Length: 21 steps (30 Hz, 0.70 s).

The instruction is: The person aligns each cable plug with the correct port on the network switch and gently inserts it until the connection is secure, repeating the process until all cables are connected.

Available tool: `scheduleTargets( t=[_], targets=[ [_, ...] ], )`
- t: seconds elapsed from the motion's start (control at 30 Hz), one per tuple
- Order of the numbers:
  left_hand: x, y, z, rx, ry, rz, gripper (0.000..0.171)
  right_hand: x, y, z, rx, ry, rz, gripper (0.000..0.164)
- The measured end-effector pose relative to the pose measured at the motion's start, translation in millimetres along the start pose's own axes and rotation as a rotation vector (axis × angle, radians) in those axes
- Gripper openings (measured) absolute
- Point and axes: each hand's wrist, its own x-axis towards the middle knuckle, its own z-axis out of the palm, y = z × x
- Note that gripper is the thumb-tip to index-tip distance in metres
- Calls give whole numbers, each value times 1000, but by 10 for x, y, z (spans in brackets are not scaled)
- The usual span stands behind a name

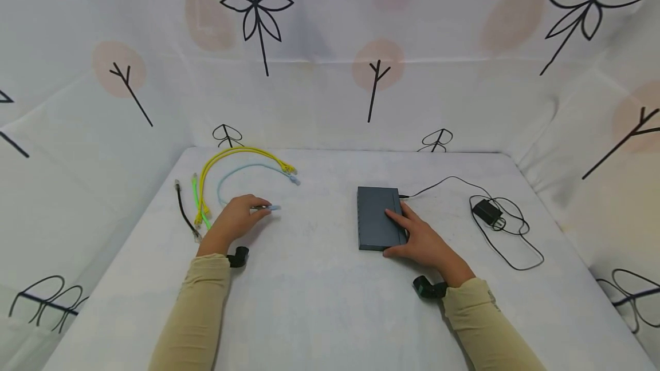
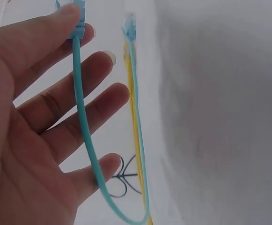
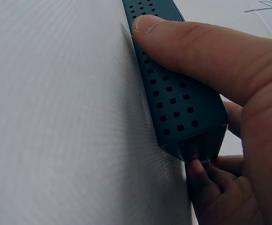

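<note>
My left hand [image 1: 237, 222] pinches one plug of a light blue Ethernet cable [image 1: 242, 169] between thumb and fingers, left of centre. In the left wrist view this plug [image 2: 78, 29] is at the top, and the cord hangs past the spread other fingers. The cable's other plug [image 1: 294, 180] lies on the table. Right of centre, my right hand [image 1: 425, 242] grips a dark network switch [image 1: 375, 219] by its right end. In the right wrist view the thumb [image 3: 159, 37] presses the side with square vent holes. The switch's left face is hidden from the head view.
Two yellow cables [image 1: 227, 153], a green cable [image 1: 195, 190] and a short black cable [image 1: 181, 205] lie at the left. A thin power cord runs from the switch's back right to a black power adapter [image 1: 487, 212], with loops of cord around it.
</note>
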Motion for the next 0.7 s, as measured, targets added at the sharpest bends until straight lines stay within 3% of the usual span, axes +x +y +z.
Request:
scheduleTargets(
  t=[0.7],
  targets=[
    [91,385,345,-72,-52,141,22,-11,-25,-23,0,-7,-9,100]
  ],
)
